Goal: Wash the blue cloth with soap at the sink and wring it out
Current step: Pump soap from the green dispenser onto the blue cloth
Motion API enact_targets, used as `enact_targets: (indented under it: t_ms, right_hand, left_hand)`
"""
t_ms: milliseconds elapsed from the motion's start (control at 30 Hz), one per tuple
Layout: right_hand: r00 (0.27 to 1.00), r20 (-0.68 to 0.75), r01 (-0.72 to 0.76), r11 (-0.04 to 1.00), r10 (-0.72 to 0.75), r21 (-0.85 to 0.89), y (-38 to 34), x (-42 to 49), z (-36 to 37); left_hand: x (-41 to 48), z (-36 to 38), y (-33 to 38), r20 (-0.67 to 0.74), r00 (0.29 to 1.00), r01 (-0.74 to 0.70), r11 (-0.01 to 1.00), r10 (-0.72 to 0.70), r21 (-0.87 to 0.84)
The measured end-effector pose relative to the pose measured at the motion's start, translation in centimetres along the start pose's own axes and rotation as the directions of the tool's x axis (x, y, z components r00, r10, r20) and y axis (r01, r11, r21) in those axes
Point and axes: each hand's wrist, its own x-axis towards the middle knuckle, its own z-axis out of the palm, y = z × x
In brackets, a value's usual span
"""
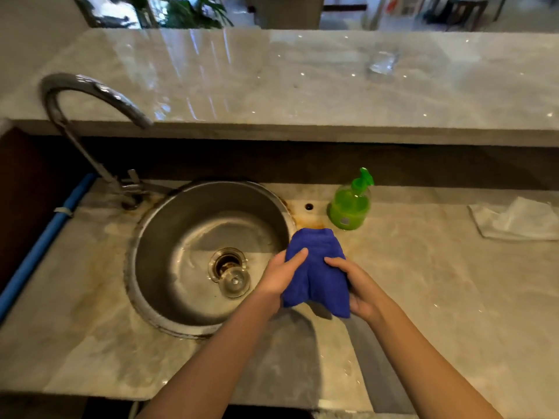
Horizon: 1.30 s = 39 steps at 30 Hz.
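While both hands were up over the counter edge, the blue cloth [314, 273] hung bunched between them, gripped from either side. Left hand [282, 275] was closed on the cloth's left edge, thumb lying across the front of the fabric, fingers hidden behind it. Right hand [357, 287] was closed on the right edge, thumb on the front, fingers wrapped round the back. Cloth was lifted off the marble countertop [423, 282], its shadow falling on the stone below the hands.

Round steel sink [169, 237] sat just left of the left hand; the cloth's left side overlapped the rim, most of it was over the counter. Drain [226, 263] with a clear stopper [235, 282] resting beside it lay left of the left wrist. Gooseneck faucet [90, 116] stood far left beyond the basin; no water visible from it.

Green pump soap bottle [351, 207] stood upright just beyond the cloth, slightly right, not touching. White rag [514, 220] lay well right of the right hand. Blue pipe [42, 243] ran along the counter's left edge.
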Motion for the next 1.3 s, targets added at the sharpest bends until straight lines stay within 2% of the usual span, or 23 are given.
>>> enact_targets:
  t_ms: [167,267,400,500,600,667,733,833,900,967,1033,1067,1100,1133,1167,1233,1267,1300]
  right_hand:
    - [0.989,0.122,-0.08,0.997,0.079,-0.001,1.6,4.5,7.6]
    - [0.974,0.193,-0.122,0.993,0.12,-0.005,2.8,7.0,12.1]
    - [0.974,0.175,-0.133,0.989,0.144,-0.07,4.2,10.1,17.5]
    - [0.992,0.074,-0.094,0.991,0.102,-0.097,4.9,11.4,20.2]
    - [0.999,-0.041,0.028,0.988,-0.034,-0.149,5.0,12.4,20.7]
    - [0.985,-0.106,0.1,0.951,-0.136,-0.293,4.6,12.8,19.9]
    - [0.955,-0.14,0.173,0.872,-0.263,-0.457,3.7,12.6,18.8]
    - [0.877,-0.114,0.29,0.704,-0.466,-0.648,1.7,11.3,16.7]
    - [0.8,-0.055,0.365,0.558,-0.597,-0.745,-0.2,10.0,15.1]
    - [0.632,0.016,0.421,0.326,-0.775,-0.847,-3.0,8.2,13.2]
    - [0.406,0.086,0.374,0.08,-0.91,-0.924,-6.8,5.7,10.6]
    - [0.314,0.099,0.322,0.008,-0.944,-0.947,-8.9,4.5,9.1]
    - [0.255,0.102,0.249,-0.036,-0.962,-0.968,-10.9,3.5,7.6]
    - [0.246,0.098,0.165,-0.058,-0.964,-0.985,-12.8,2.8,6.2]
    - [0.306,0.085,0.089,-0.06,-0.948,-0.994,-14.6,2.5,4.8]
    - [0.551,0.05,0.023,-0.044,-0.833,-0.999,-17.0,2.8,2.9]
    - [0.656,0.047,0.016,-0.049,-0.754,-0.999,-17.6,3.1,2.3]
    - [0.725,0.054,0.01,-0.068,-0.687,-0.998,-18.1,3.5,1.9]
  left_hand:
    - [-0.8,-8.4,3.2,-0.135,0.983,-0.117,0.989,0.128,0.088]
    - [-0.7,-13.5,5.1,-0.19,0.968,-0.156,0.985,0.167,0.073]
    - [-0.1,-19.1,7.2,-0.238,0.956,-0.164,0.985,0.173,0.055]
    - [0.7,-21.4,8.2,-0.234,0.971,-0.075,0.992,0.049,-0.103]
    - [1.2,-21.5,8.5,-0.08,0.978,0.149,0.918,-0.191,-0.367]
    - [1.3,-20.6,8.2,0.03,0.965,0.251,0.877,-0.262,-0.41]
    - [1.3,-19.5,7.8,0.11,0.955,0.296,0.869,-0.275,-0.397]
    - [1.5,-17.3,8.0,0.166,0.947,0.316,0.891,-0.275,-0.325]
    - [2.1,-15.9,8.1,0.167,0.954,0.281,0.938,-0.25,-0.202]
    - [2.6,-14.2,8.3,0.158,0.972,0.185,0.981,-0.174,-0.052]
    - [2.8,-12.3,8.5,0.159,0.983,0.096,0.995,-0.098,0.02]
    - [2.8,-11.3,8.5,0.171,0.982,0.078,0.997,-0.077,0.002]
    - [2.9,-10.1,8.6,0.195,0.978,0.086,0.996,-0.076,-0.039]
    - [3.2,-8.8,8.6,0.22,0.972,0.107,0.99,-0.084,-0.095]
    - [3.5,-7.4,8.4,0.247,0.963,0.15,0.976,-0.109,-0.158]
    - [4.0,-4.7,8.0,0.269,0.946,0.252,0.931,-0.18,-0.265]
    - [4.2,-3.4,7.8,0.284,0.936,0.292,0.91,-0.208,-0.296]
    - [4.4,-2.1,7.6,0.302,0.925,0.324,0.896,-0.232,-0.304]
